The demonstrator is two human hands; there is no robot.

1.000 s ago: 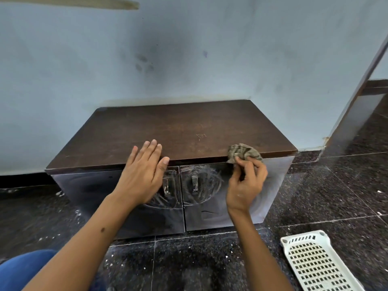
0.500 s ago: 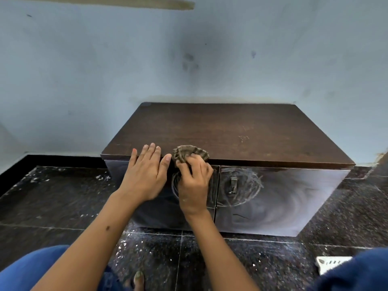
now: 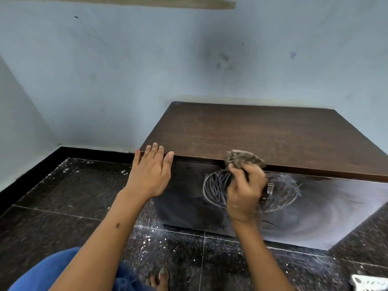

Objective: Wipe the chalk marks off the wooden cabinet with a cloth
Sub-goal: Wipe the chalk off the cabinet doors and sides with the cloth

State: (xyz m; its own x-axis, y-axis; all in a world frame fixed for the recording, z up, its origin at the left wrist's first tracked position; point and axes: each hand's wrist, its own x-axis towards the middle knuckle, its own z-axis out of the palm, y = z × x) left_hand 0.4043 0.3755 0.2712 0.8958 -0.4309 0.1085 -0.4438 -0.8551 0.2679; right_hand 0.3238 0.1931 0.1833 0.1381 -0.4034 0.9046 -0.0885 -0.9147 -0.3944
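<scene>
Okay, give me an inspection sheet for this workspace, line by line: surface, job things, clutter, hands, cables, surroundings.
Surface: wooden cabinet, dark top, faint specks near its right.
Job's things: chalk marks, scribbled ovals on the front doors, smeared haze further right; cloth bunched at the top front edge.
Clutter: white slotted tray at the bottom right corner; white flecks on the floor.
Hands: left hand flat, fingers on the cabinet's left corner; right hand grips the cloth.
Cables: nothing seen.
Surroundings: pale blue wall, smudged; black skirting.
</scene>
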